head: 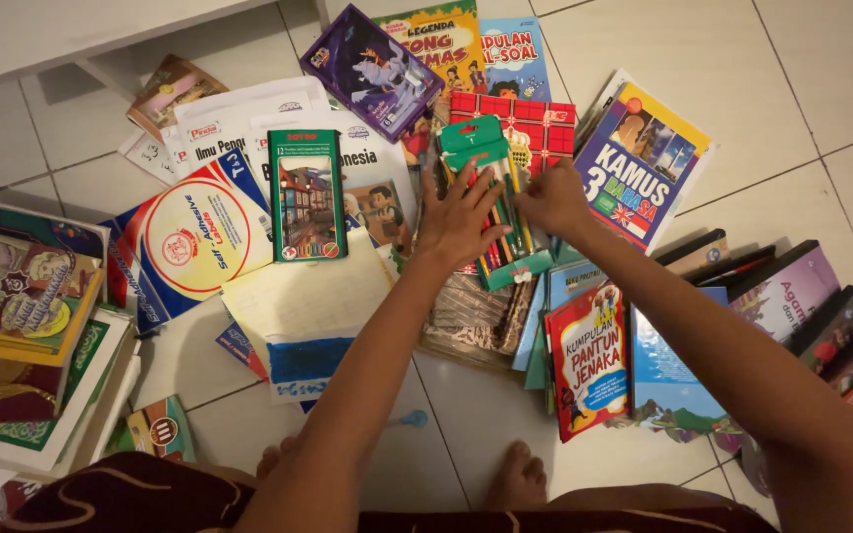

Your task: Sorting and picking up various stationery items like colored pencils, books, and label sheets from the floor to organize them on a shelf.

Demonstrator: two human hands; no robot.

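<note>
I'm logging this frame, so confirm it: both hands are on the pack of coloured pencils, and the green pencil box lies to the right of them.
One detail is wrong. In the head view the left hand and right hand are indeed on the pack of coloured pencils, but the green pencil box lies to their left, not their right.

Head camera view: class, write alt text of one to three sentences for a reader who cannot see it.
A person's left hand and right hand rest on an open pack of coloured pencils among books spread over a tiled floor. A green pencil box lies to the left, a stack of books at far left, and bare feet show below.
</note>
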